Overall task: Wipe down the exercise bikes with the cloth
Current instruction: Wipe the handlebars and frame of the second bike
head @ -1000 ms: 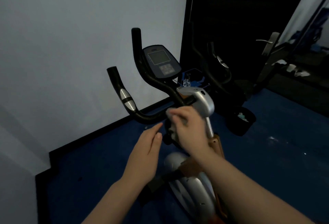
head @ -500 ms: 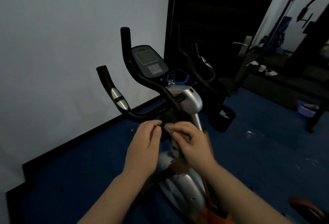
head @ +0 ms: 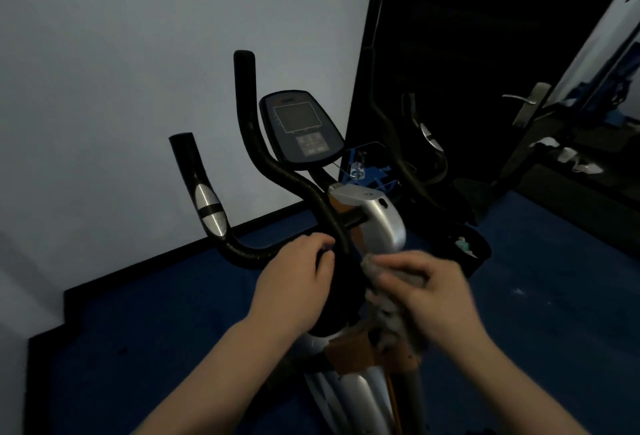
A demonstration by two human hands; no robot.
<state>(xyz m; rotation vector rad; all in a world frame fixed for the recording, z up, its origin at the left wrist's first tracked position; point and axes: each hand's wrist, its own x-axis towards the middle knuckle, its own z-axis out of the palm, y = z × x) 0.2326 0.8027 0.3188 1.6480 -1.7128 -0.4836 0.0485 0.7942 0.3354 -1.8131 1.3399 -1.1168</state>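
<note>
The right hand (head: 433, 291) pinched a grey cloth (head: 388, 310) in curled fingers against the exercise bike (head: 377, 223) stem. The left hand (head: 294, 282) curled its fingers by the handlebar (head: 242, 251) joint. Judging by this, wiping had barely begun; console (head: 301, 126) and frame remained.

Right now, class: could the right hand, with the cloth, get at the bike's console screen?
Probably yes. The right hand grips the cloth low by the silver post cover; the console screen stands above, facing the person, with only the handlebar beside it, not across it.
</note>
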